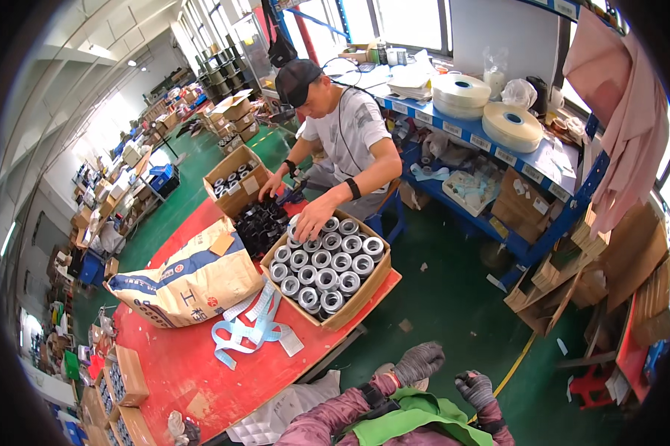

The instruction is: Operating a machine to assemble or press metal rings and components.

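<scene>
My left hand point(418, 363), in a grey glove, hovers past the table's near right corner with its fingers curled closed; nothing shows in it. Close by on the right, my right hand point(474, 388) is gloved too, its fingers bent in and no object visible. Neither touches the table. Ahead, an open cardboard box point(355, 312) holds rows of silver metal rings point(326, 279) with dark inner edges. A co-worker's hand point(316, 217) reaches onto these rings, while the other hand point(272, 186) is at a pile of black parts point(260, 227).
On the red table point(305, 364) lie a printed paper sack point(190, 279) and blue-white strips point(249, 334). A second box point(234, 182) of metal parts stands behind. Blue shelving point(491, 145) with white rolls is on the right; smaller boxes point(130, 375) sit at the left edge.
</scene>
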`<action>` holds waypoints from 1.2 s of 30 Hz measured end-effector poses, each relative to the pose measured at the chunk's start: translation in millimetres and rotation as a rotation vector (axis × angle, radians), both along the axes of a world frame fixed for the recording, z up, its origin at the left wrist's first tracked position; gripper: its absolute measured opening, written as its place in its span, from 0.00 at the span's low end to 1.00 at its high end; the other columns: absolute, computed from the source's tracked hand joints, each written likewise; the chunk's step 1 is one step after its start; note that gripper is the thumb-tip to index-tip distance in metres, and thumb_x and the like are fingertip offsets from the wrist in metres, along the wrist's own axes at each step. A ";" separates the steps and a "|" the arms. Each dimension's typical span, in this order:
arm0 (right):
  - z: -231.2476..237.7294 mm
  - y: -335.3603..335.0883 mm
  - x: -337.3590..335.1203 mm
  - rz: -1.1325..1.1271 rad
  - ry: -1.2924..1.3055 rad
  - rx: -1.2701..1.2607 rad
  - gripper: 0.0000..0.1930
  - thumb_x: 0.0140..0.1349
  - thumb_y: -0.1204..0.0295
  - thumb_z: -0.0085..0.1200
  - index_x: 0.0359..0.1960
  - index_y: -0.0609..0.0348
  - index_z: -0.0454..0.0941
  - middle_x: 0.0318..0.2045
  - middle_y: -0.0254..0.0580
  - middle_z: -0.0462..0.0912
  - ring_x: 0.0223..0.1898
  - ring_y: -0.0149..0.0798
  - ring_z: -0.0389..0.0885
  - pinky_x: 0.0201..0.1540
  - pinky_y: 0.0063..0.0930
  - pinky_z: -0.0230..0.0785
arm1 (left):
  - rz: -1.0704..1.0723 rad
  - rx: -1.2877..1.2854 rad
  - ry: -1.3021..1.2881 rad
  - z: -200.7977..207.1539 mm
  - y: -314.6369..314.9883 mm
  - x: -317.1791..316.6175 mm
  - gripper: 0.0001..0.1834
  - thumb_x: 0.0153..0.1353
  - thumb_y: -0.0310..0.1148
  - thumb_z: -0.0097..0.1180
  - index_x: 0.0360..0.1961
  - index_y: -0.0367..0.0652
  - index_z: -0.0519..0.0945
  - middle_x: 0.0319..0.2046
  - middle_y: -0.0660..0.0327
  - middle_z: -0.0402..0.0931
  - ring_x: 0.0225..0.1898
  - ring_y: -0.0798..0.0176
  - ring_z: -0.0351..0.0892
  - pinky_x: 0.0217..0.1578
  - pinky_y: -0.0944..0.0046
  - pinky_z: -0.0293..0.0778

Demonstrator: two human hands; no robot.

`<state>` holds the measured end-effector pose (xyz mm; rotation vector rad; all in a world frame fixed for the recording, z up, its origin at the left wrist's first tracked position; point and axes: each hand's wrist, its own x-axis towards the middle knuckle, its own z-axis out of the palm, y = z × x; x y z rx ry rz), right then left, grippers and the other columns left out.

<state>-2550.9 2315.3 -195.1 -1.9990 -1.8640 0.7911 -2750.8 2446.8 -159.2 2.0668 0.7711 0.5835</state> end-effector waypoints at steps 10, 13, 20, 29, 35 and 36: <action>6.2 -32.5 -44.3 -0.362 0.029 -0.083 0.12 0.53 0.58 0.52 0.31 0.51 0.78 0.27 0.42 0.78 0.31 0.47 0.77 0.35 0.36 0.70 | -0.169 -0.178 0.139 -26.5 19.2 -7.0 0.10 0.52 0.37 0.53 0.31 0.43 0.78 0.34 0.55 0.75 0.36 0.50 0.75 0.37 0.59 0.71; -18.5 -86.3 -30.3 -0.495 0.128 -0.251 0.15 0.56 0.56 0.49 0.37 0.51 0.79 0.31 0.44 0.79 0.35 0.49 0.77 0.39 0.37 0.69 | -0.300 -0.227 0.197 -30.0 9.6 14.3 0.11 0.52 0.37 0.51 0.32 0.42 0.78 0.32 0.55 0.75 0.35 0.52 0.76 0.36 0.60 0.72; -127.9 -328.3 -33.6 -1.482 0.252 -0.417 0.15 0.54 0.60 0.47 0.39 0.50 0.79 0.39 0.43 0.80 0.38 0.47 0.78 0.42 0.36 0.70 | -0.674 -0.113 0.293 -75.2 -47.6 106.3 0.10 0.50 0.36 0.56 0.29 0.42 0.80 0.28 0.56 0.77 0.30 0.56 0.77 0.34 0.63 0.73; -210.6 -560.7 -177.3 -2.414 0.708 -0.809 0.25 0.53 0.55 0.49 0.49 0.54 0.73 0.48 0.49 0.75 0.49 0.49 0.74 0.50 0.40 0.67 | -1.370 -0.170 0.499 -138.3 -200.6 320.4 0.15 0.58 0.41 0.51 0.33 0.39 0.79 0.24 0.63 0.74 0.21 0.67 0.69 0.23 0.61 0.67; -211.5 -554.0 -127.9 -2.455 0.561 -0.316 0.18 0.54 0.56 0.48 0.21 0.58 0.79 0.17 0.38 0.79 0.21 0.37 0.78 0.26 0.35 0.72 | -1.630 -0.094 0.538 -140.5 -381.1 449.9 0.12 0.56 0.36 0.51 0.35 0.39 0.79 0.25 0.62 0.75 0.23 0.65 0.71 0.23 0.62 0.69; -214.5 -554.0 -108.7 -2.496 0.802 -0.139 0.15 0.54 0.58 0.48 0.27 0.56 0.80 0.26 0.40 0.80 0.25 0.41 0.79 0.26 0.37 0.72 | -1.682 -0.090 0.541 -140.8 -408.5 465.9 0.12 0.56 0.36 0.51 0.35 0.39 0.79 0.25 0.61 0.75 0.23 0.65 0.71 0.24 0.62 0.69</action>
